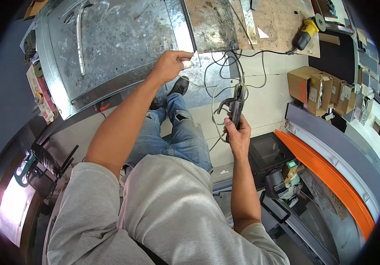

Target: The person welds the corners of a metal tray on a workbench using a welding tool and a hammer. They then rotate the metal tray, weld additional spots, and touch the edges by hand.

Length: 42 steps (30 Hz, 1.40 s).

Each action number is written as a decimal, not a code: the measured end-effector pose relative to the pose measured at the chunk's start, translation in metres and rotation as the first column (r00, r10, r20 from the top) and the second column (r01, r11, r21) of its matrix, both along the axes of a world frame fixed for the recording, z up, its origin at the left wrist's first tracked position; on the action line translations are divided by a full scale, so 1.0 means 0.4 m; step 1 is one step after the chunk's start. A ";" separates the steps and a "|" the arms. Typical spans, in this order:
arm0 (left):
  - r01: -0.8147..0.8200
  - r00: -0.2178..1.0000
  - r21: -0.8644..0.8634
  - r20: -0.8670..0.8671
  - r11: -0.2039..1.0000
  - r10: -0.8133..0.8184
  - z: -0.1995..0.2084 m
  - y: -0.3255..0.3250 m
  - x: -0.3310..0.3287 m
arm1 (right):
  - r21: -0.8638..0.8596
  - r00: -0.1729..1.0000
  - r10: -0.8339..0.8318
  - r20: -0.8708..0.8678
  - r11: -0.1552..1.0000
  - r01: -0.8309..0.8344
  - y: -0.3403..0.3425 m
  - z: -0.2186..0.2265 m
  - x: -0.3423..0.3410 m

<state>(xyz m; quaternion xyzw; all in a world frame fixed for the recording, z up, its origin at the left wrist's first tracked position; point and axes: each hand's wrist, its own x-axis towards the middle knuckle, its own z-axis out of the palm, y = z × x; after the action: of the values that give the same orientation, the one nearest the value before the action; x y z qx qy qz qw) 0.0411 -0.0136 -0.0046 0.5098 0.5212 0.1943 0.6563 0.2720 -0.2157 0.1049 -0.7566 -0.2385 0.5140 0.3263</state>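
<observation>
My right hand [239, 138] is wrapped round a long dark hand tool [237, 104] with a curved, lever-like piece sticking out on its left side. Its exact kind is unclear. A pale cable [213, 108] hangs beside it. My left hand [168, 67] reaches out to the right-hand end of the metal workbench [123, 48], thumb and fingers closed together in a pinch. Something white [187, 64] shows at its fingers, perhaps a wrapping on one of them. What the fingertips hold, if anything, I cannot make out.
A yellow angle grinder [306, 33] lies on the wooden board [278, 22], its black cord [267, 51] trailing into loops over the floor. Cardboard boxes [306, 84] and an orange panel [326, 176] stand to the right. A metal strip [80, 39] rests on the bench.
</observation>
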 end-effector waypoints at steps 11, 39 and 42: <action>0.028 0.998 0.036 -0.052 0.999 -0.026 0.003 0.000 -0.006 | 0.074 0.995 0.095 0.014 0.993 -0.095 0.022 -0.015 -0.012; 0.040 0.998 0.049 -0.049 0.998 -0.038 0.003 0.000 -0.005 | 0.065 0.993 0.117 -0.026 0.991 -0.115 0.024 -0.033 -0.057; 0.046 0.998 0.049 -0.051 0.998 -0.044 0.006 -0.001 -0.006 | 0.075 0.991 0.131 -0.025 0.989 -0.129 0.017 -0.039 -0.054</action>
<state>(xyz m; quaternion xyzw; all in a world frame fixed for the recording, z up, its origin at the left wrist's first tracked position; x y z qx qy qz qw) 0.0387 -0.0140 -0.0022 0.5424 0.5209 0.1798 0.6342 0.2502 -0.2090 0.0891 -0.7193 -0.3012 0.5363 0.3229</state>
